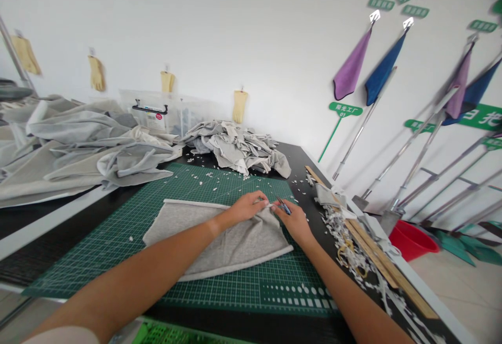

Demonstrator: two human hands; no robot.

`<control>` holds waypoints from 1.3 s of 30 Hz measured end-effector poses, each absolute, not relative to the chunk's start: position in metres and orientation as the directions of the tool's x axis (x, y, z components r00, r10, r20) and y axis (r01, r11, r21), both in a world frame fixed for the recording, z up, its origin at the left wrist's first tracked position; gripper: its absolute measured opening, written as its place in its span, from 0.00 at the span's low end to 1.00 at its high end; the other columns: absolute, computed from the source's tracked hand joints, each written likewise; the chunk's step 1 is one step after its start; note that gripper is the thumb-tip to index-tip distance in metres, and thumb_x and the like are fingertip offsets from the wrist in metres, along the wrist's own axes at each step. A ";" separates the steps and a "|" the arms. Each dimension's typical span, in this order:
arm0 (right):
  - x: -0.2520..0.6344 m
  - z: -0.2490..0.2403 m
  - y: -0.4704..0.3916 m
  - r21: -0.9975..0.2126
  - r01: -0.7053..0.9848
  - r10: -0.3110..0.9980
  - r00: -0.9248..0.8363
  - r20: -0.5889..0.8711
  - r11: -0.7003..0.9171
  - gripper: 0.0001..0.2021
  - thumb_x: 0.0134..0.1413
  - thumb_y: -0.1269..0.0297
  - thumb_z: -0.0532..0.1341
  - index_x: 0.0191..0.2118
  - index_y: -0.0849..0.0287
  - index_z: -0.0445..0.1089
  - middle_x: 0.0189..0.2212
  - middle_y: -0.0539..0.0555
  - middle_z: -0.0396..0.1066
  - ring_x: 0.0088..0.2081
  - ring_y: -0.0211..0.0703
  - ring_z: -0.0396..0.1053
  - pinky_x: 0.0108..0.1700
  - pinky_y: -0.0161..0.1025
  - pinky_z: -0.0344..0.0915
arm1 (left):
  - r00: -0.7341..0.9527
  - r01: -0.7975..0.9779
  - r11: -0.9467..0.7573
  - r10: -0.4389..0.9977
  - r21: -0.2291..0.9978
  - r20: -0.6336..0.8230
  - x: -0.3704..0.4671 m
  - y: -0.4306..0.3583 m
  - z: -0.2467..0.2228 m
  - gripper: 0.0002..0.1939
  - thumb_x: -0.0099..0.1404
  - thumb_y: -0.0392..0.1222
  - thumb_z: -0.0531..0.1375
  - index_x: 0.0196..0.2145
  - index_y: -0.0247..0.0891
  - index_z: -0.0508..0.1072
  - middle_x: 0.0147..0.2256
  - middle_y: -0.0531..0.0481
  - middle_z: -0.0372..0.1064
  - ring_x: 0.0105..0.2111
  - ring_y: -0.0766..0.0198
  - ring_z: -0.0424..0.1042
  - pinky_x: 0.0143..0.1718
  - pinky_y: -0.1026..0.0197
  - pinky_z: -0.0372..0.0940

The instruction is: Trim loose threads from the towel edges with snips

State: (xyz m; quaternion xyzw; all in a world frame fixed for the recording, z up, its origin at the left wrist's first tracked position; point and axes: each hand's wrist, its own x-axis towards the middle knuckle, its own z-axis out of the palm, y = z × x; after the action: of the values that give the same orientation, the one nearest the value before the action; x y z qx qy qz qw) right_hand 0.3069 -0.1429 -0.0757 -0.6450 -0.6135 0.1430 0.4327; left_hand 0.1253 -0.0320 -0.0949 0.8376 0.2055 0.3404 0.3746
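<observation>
A piece of grey fabric (219, 229) with pale rolled edges lies on the green cutting mat (98, 250). My left hand (247, 206) is closed, pinching the fabric's far edge near its right corner, where the cloth is bunched and slightly lifted. Just to the right, my right hand (293, 221) is closed around small thread snips (284, 206) with metal tips and a blue grip. Its fingertips also meet the fabric corner, close to my left fingertips. Exactly how the right fingers grip the cloth cannot be made out.
A heap of grey fabric (90, 145) covers the table's left, and a smaller pile (239, 148) lies at the back. Wooden rulers (376, 255) and white scraps (353, 260) line the right edge. A clear plastic box (152, 116) stands behind. A red bucket (413, 239) is on the floor.
</observation>
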 end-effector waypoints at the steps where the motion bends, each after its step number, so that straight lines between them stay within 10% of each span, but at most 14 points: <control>1: 0.307 -0.077 -0.142 -0.736 0.664 0.914 0.208 0.349 0.130 0.17 0.58 0.48 0.60 0.38 0.57 0.75 0.25 0.48 0.68 0.28 0.40 0.61 0.30 0.34 0.54 | 0.679 0.084 -0.629 0.604 0.773 0.418 0.125 -0.034 -0.094 0.17 0.67 0.54 0.56 0.44 0.38 0.72 0.34 0.52 0.70 0.32 0.66 0.66 0.34 0.64 0.60; 19: 0.305 -0.075 -0.141 -0.758 0.623 0.895 0.204 0.396 0.194 0.16 0.57 0.48 0.59 0.34 0.58 0.73 0.25 0.48 0.67 0.29 0.40 0.61 0.31 0.35 0.56 | 0.720 0.161 -0.709 0.560 0.687 0.410 0.123 -0.039 -0.091 0.27 0.73 0.56 0.46 0.24 0.35 0.66 0.22 0.55 0.59 0.24 0.68 0.58 0.28 0.65 0.51; 27: 0.307 -0.077 -0.139 -0.804 0.561 0.899 0.220 0.378 0.200 0.18 0.55 0.50 0.61 0.41 0.59 0.77 0.32 0.52 0.75 0.32 0.44 0.68 0.36 0.37 0.62 | 0.762 0.152 -0.693 0.536 0.705 0.363 0.123 -0.041 -0.090 0.27 0.72 0.56 0.46 0.26 0.35 0.70 0.23 0.55 0.63 0.25 0.68 0.61 0.28 0.65 0.53; 32: 0.308 -0.081 -0.138 -0.818 0.543 0.914 0.209 0.348 0.188 0.18 0.55 0.49 0.61 0.37 0.59 0.77 0.30 0.51 0.74 0.31 0.44 0.67 0.34 0.37 0.61 | 0.679 0.100 -0.655 0.596 0.749 0.430 0.121 -0.046 -0.086 0.18 0.67 0.55 0.57 0.43 0.38 0.73 0.28 0.55 0.67 0.27 0.68 0.63 0.30 0.67 0.56; 39: 0.304 -0.073 -0.143 -0.772 0.606 0.893 0.218 0.393 0.191 0.16 0.55 0.50 0.62 0.40 0.57 0.76 0.29 0.50 0.73 0.30 0.42 0.65 0.34 0.36 0.59 | 0.669 0.029 -0.695 0.548 0.718 0.503 0.121 -0.047 -0.082 0.16 0.70 0.49 0.53 0.38 0.36 0.75 0.36 0.50 0.73 0.37 0.64 0.70 0.40 0.65 0.60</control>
State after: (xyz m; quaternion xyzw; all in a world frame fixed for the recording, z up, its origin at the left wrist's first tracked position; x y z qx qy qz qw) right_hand 0.3044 -0.1429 -0.0732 -0.6177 -0.6068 0.1507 0.4769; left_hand 0.1208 -0.0469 -0.0822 0.8433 0.1710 0.3693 0.3510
